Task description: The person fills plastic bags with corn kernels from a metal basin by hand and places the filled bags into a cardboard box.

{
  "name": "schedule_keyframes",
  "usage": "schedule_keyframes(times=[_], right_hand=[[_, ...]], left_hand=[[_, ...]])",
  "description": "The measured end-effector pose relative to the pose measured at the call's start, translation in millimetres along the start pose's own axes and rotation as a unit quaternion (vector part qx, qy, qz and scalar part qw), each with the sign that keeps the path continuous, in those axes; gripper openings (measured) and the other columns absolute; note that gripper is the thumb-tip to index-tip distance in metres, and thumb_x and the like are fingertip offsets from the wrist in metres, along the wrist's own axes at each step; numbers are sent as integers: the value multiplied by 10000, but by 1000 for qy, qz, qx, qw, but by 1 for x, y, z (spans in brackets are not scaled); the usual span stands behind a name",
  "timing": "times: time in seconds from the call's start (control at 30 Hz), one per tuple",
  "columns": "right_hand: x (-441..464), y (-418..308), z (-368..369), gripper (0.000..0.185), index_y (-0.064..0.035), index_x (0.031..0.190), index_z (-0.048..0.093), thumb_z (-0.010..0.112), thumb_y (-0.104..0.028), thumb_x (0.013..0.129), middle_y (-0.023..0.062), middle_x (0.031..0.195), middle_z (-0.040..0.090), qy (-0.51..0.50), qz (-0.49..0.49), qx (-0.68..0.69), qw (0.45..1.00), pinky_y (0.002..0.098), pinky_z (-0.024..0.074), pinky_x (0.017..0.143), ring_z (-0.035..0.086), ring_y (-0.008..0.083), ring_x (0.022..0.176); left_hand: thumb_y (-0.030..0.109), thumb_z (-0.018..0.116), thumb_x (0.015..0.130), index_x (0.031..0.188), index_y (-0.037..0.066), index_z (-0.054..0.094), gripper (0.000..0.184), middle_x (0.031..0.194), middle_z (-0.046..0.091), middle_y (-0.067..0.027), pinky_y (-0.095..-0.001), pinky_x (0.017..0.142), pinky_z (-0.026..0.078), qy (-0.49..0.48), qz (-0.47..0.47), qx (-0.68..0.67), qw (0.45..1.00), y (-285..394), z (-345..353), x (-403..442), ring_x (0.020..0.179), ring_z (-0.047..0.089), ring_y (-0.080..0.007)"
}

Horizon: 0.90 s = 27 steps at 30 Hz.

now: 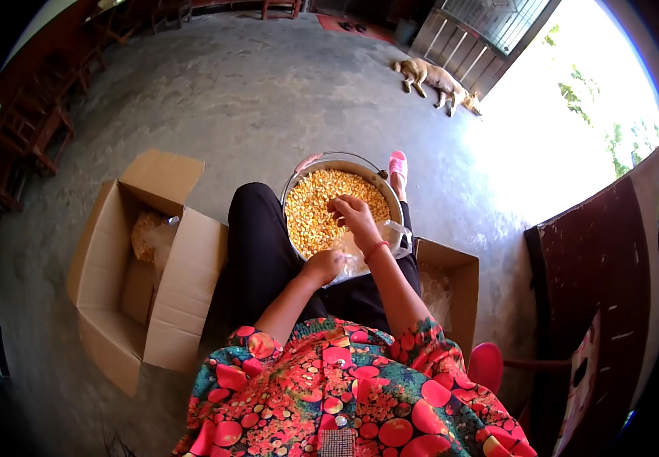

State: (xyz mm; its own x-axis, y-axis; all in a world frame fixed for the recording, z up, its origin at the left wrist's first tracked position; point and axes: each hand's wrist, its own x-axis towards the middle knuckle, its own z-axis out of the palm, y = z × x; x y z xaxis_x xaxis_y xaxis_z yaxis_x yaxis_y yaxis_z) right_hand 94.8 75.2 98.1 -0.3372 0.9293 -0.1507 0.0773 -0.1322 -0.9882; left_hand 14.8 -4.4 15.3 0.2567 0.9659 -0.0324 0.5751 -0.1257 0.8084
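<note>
A round metal pot (293,183) with a wire handle rests between my knees, filled with yellow corn kernels (325,199). Over its near side lies a clear plastic bag (354,260). My left hand (325,266) is closed on the bag's edge at the near rim. Above the kernels is my right hand (356,219), its fingers bent down and pinched together near the corn. What those fingers hold, if anything, is hidden. A red band circles the right wrist.
On the left stands an open cardboard box (108,251) with a bag of corn (149,236) inside. Another cardboard box (462,286) at my right holds clear plastic bags (434,293). A dog (437,80) lies by the doorway. Wooden chairs (32,137) line the left wall.
</note>
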Motion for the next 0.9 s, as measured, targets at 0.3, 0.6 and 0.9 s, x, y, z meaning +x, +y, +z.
schedule_keyframes(times=[0.3, 0.6, 0.9], right_hand=[[31, 103, 26, 402, -163, 1081, 466, 530, -266, 697, 179, 1026, 474, -151, -10, -517, 843, 379, 375, 814, 460, 310, 966], [32, 106, 24, 290, -96, 875, 595, 493, -222, 635, 146, 854, 581, -232, -9, -551, 802, 348, 448, 687, 562, 288, 776], [37, 144, 2, 195, -87, 798, 618, 512, -173, 658, 93, 713, 600, -175, 49, -314, 932, 301, 453, 612, 561, 194, 628]], left_hand=[[211, 351, 783, 882, 34, 547, 282, 835, 559, -205, -428, 687, 416, -43, -20, 29, 998, -33, 26, 8, 769, 537, -349], [174, 353, 788, 985, 65, 526, 285, 937, 547, -176, -392, 739, 413, -12, 52, 37, 998, -39, 35, 7, 880, 522, -311], [222, 368, 784, 933, 48, 552, 294, 915, 555, -172, -400, 729, 413, -92, -34, 39, 994, -13, 14, 4, 864, 528, -310]])
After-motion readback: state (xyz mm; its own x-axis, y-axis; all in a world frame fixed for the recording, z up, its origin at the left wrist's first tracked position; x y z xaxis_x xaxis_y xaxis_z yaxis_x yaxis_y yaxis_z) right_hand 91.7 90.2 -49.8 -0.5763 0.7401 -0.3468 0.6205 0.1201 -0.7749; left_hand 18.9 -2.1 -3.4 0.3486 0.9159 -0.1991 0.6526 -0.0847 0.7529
